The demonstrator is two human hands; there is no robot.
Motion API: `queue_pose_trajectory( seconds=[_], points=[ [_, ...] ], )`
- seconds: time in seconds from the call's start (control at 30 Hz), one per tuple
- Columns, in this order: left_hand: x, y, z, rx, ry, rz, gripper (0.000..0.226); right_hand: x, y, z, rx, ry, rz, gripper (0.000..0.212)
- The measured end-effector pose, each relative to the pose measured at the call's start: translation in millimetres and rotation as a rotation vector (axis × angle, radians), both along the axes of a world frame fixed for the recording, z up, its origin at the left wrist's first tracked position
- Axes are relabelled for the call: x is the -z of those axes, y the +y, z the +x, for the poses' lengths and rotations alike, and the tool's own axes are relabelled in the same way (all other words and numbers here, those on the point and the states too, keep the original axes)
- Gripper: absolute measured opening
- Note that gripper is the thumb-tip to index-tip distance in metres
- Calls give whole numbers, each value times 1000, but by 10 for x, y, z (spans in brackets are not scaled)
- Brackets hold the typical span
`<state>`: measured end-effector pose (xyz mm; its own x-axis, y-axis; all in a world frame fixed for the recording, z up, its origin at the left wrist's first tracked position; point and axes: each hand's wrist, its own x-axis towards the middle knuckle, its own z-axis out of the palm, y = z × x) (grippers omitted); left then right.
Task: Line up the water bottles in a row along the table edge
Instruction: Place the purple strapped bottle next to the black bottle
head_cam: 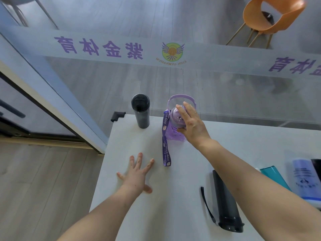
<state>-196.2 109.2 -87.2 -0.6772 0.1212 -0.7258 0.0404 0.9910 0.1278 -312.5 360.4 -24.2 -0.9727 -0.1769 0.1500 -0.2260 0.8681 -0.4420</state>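
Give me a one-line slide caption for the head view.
Right hand grips purple bottle beside upright black bottle; left hand flat on table.

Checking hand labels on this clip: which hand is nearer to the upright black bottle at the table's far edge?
Right. The right hand grips the purple bottle just beside the upright black bottle; the left hand lies flat on the table, well short of it.

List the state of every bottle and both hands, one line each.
black bottle: upright at the far table edge, lid shut.
purple bottle: upright beside it, handle raised, strap trailing on the table.
dark bottle: lying on its side, not lined up.
teal bottle: lying down, mostly hidden by the arm.
right hand: gripping the purple bottle's top.
left hand: flat on the table, fingers spread, empty.
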Motion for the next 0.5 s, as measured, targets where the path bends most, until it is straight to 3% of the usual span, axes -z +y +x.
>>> queue_pose_trajectory(
  seconds=[0.5],
  points=[
    [33,6,12,7,13,-22,126,2,-15,14,11,-8,-16,102]
  ],
)
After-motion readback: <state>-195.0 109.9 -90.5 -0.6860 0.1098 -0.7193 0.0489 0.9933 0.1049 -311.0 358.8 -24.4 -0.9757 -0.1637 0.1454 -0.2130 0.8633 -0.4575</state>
